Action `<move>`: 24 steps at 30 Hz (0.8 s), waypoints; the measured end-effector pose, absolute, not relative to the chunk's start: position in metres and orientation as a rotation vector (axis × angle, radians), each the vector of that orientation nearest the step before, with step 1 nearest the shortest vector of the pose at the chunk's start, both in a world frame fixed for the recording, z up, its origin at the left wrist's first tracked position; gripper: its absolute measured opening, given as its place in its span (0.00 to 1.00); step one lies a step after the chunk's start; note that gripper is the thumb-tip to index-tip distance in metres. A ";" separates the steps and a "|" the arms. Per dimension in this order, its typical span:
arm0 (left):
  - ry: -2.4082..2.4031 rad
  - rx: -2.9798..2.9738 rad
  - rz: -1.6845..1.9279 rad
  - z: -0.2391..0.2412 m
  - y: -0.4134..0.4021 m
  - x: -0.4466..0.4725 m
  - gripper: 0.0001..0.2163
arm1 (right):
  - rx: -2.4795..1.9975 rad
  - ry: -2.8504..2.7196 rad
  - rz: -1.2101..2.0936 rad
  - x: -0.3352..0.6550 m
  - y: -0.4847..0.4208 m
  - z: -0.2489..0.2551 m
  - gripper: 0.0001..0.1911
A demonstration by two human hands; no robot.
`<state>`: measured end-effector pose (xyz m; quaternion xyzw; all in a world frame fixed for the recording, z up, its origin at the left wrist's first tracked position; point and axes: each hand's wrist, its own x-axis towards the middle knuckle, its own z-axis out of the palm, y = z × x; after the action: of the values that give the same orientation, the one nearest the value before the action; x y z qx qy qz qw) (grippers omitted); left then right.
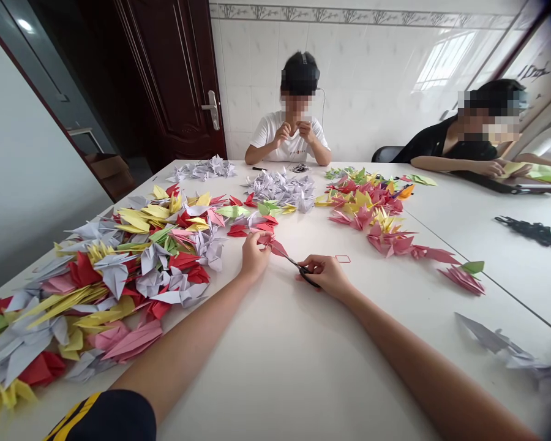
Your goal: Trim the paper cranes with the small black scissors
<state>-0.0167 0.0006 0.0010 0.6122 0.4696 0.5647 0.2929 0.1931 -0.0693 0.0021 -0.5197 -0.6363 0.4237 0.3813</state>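
My left hand (254, 256) pinches a small red-pink origami paper crane (275, 247) at the near end of a long spread of cranes. My right hand (326, 275) grips black-handled scissors (304, 272), with the blades pointing at that crane and touching or nearly touching it. A small red outlined square (343, 259) lies just beyond my right hand. To my left lies a big heap of multicoloured paper cranes (140, 272). Lilac cranes (280, 190) are piled further ahead, and pink, red and yellow cranes (371, 211) spread to the right.
A few grey cranes (500, 346) lie at the white table's (275, 367) right. Across it, a person in a white T-shirt (290, 135) holds their hands together. At right, a person in black (454, 147) rests their hands on paper. A dark strand (535, 231) lies nearby.
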 end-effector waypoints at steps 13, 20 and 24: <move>1.275 1.629 1.341 0.001 0.004 -0.020 0.21 | -1.361 -1.601 1.058 0.192 -0.070 0.007 0.14; 1.253 1.577 1.381 -0.005 0.009 -0.022 0.22 | -1.392 -1.612 1.065 0.193 -0.072 0.010 0.10; 1.208 1.514 1.383 -0.004 0.009 -0.022 0.22 | -1.397 -1.623 1.051 0.192 -0.072 0.010 0.11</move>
<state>-0.0220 0.0087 -0.0044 0.5905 0.4711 0.5397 0.3718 0.1922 -0.0718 0.0103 -0.5443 -0.6324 0.4093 0.3691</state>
